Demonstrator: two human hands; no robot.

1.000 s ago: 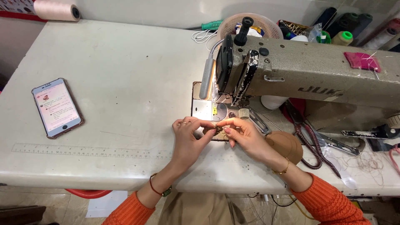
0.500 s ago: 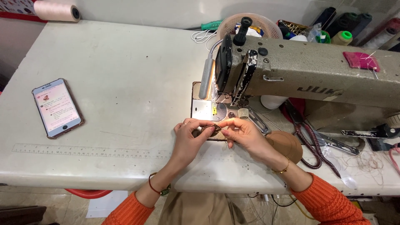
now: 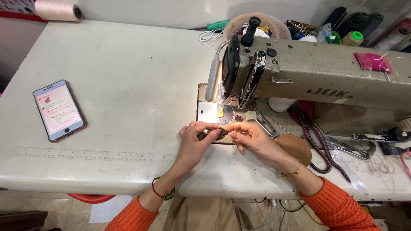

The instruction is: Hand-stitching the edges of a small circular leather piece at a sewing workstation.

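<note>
Left hand (image 3: pixel 193 143) and right hand (image 3: pixel 250 137), fingers pinching a small brown piece (image 3: pixel 212 134) on the desk (image 3: pixel 128 85) before the sewing machine (image 3: pixel 317 77).

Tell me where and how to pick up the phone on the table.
Grip the phone across its two long edges near the middle, coming straight down from above. It lies flat and screen-up on the table, slightly angled, with bare surface around it, well left of the left hand.

1 sewing machine (image 3: pixel 317 77), 1 phone (image 3: pixel 59 110), 1 scissors (image 3: pixel 319 143), 1 pink thread cone (image 3: pixel 58 10), 1 basket (image 3: pixel 257 25), 2 hands: left (image 3: pixel 198 143), right (image 3: pixel 250 137).
</note>
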